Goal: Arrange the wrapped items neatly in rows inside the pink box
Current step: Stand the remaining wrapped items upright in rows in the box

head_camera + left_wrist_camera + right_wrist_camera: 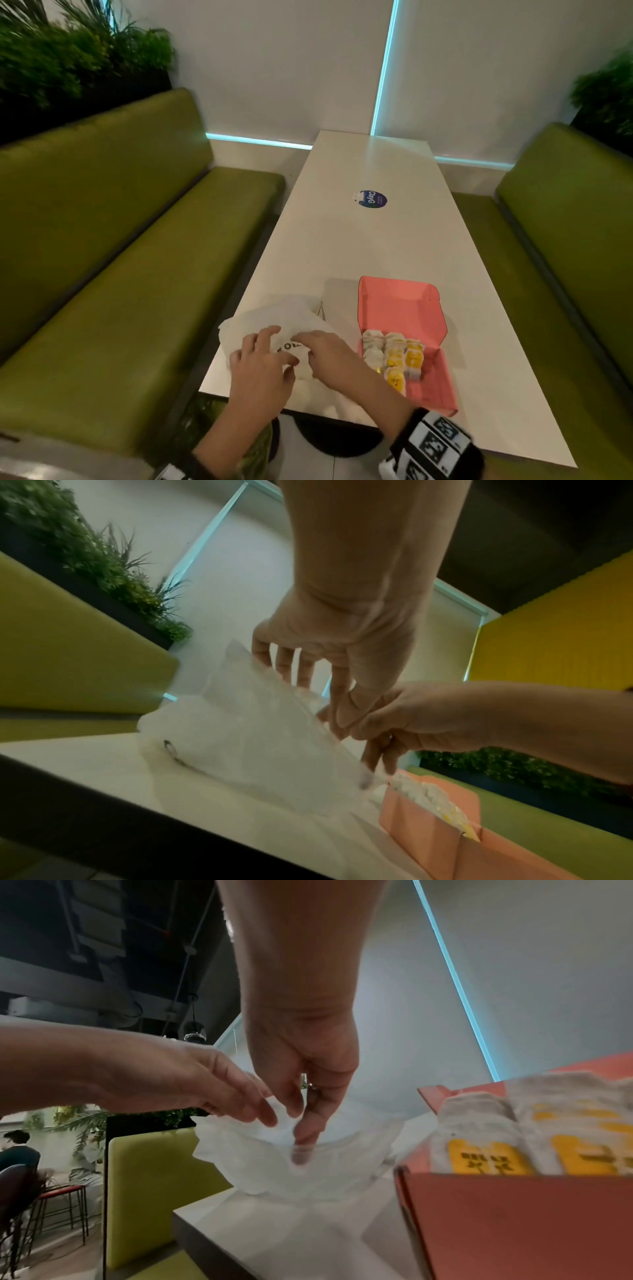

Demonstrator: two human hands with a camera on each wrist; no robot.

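The pink box (442,373) lies open on the table's near right, lid (397,305) tipped back. Several wrapped items (394,359), white and yellow, stand in rows along its left side; its right side is bare. Left of it sits a crumpled white plastic bag (274,318). My left hand (263,356) pinches the bag's rim (308,712) between thumb and forefinger. My right hand (318,349) reaches across into the bag's mouth; its fingers (301,1148) show through the plastic with nothing between them. The box wall (514,1218) and items (486,1137) are close to the right wrist.
The long white table (376,240) carries a round blue sticker (370,199) farther back. Green benches (120,274) (565,240) flank it, with planters behind. The bag sits near the table's front left corner. People sit in the background (17,1150).
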